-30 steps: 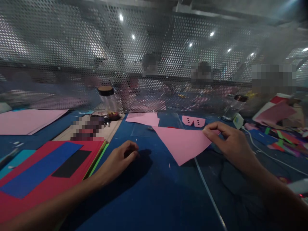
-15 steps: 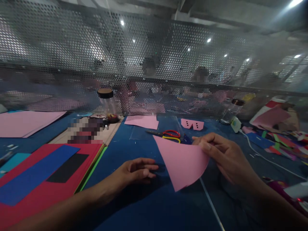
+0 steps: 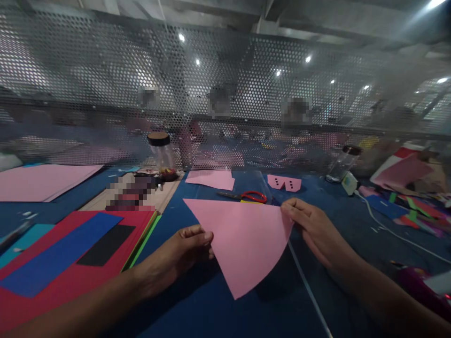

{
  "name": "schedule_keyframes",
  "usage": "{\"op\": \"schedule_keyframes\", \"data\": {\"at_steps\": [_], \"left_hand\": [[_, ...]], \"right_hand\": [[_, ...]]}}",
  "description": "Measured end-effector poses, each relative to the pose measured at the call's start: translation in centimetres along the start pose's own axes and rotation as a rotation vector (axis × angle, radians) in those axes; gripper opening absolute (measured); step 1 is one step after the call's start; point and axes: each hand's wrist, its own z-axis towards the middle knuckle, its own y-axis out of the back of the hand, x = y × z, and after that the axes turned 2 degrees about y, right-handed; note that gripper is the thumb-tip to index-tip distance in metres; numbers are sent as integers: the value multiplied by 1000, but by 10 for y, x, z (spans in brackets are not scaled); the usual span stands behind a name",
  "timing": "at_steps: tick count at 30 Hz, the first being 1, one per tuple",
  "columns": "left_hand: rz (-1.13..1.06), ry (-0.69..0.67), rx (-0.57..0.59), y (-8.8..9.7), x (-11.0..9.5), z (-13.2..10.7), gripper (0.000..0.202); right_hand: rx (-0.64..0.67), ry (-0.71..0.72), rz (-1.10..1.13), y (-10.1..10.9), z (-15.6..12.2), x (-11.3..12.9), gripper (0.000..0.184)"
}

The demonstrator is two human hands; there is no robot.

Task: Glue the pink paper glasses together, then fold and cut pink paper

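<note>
A pink paper piece (image 3: 246, 244), fan-shaped with two straight sides and a curved one, is held up above the blue table between my hands. My right hand (image 3: 310, 223) pinches its right corner between thumb and fingers. At its left edge my left hand (image 3: 193, 244) is closed, the thumb on the paper's near side and the fingers behind. Behind the paper lie scissors (image 3: 254, 195) with a red and a yellow handle loop, partly hidden. Farther back sits a small pink paper cutout (image 3: 283, 183) with black squares on it.
To the left lie red sheets (image 3: 102, 281) with a blue strip (image 3: 63, 253) and a black strip (image 3: 105, 245) on top. Two glass jars (image 3: 162, 157) stand near the perforated metal screen (image 3: 225, 94). A white cable (image 3: 398, 230) and coloured scraps (image 3: 405, 211) lie at right.
My left hand has gone from open and apart to closed on the paper's left edge. The paper has moved left and turned flatter toward me.
</note>
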Motion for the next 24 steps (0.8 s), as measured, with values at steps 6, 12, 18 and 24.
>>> {"op": "schedule_keyframes", "data": {"at_steps": [6,12,18,24], "left_hand": [[74,-57,3,-4,-9,-1,21],[6,-76,-53,-8,-6,-1,27],[-13,-96,29,-11,1,-4,16],[51,-153,-54,-34,-4,-16,21]], "right_hand": [[-201,370,-519,5,7,-14,22],[10,747,-686,-19,-26,3,37],[396,718,-697,-47,-54,11,80],[439,605,-677,-55,-63,12,101]]}}
